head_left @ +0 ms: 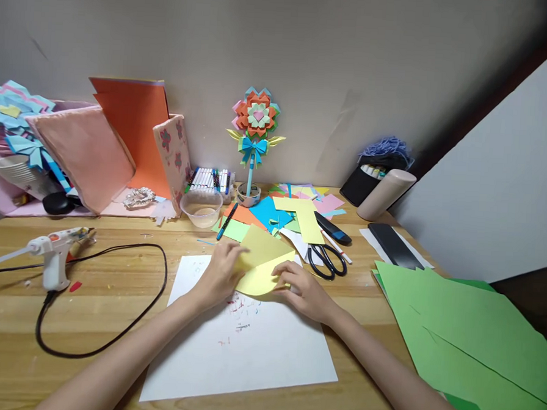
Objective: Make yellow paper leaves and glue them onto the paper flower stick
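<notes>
A sheet of yellow paper (263, 275) is bent over on itself above the white sheet (247, 363), its near edge curving in a soft fold. My left hand (222, 269) grips its left side, fingers closed on the paper. At the right side my right hand (301, 289) pinches the near part of the same paper, thumb below and fingers above. The white sheet under both hands carries small coloured pen marks. Just beyond my right hand lie black-handled scissors (327, 261), their blades partly hidden under paper.
A glue gun (57, 255) and its looped black cable lie left. Behind the hands are a teal marker (227, 221), a clear plastic bowl (201, 209), paper scraps (268, 212) and a standing paper flower (258, 115). Green sheets (468, 337) and a dark phone (397, 245) lie right.
</notes>
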A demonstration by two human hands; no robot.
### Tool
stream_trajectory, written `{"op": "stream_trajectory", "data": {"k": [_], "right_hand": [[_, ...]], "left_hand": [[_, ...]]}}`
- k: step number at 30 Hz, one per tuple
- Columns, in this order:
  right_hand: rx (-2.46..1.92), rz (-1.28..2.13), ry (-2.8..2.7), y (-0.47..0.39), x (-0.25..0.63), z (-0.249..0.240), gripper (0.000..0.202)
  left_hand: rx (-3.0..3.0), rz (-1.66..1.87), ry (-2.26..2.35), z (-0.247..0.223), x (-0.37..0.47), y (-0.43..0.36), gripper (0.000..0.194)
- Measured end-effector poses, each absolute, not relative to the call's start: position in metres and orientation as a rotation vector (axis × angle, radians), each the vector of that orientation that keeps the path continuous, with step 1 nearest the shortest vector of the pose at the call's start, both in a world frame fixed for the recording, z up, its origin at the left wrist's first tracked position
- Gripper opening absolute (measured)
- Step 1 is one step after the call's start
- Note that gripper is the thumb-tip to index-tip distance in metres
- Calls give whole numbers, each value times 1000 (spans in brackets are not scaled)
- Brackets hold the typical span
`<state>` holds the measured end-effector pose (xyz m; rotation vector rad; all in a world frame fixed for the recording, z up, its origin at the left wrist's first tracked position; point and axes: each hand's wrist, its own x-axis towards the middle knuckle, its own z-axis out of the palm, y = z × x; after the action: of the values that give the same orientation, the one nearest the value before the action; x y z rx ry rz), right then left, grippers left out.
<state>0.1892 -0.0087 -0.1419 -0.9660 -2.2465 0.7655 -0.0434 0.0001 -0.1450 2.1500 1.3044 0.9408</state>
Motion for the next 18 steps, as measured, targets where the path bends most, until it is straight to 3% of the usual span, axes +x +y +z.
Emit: {"op": "stream_trajectory", "data": {"k": [2,9,18], "right_hand": [[-1061,882,-2178,-9,186,-140,12],[-1406,825,-2041,5,171,-146,31],[-1505,634,-2107,15,163,-150,31]], "left_hand": [[2192,766,1245,-144,-46,-4,19],[1968,652,1278,-130,-53,-5,24],[1771,535,1256,-131,-70,5,19]]}}
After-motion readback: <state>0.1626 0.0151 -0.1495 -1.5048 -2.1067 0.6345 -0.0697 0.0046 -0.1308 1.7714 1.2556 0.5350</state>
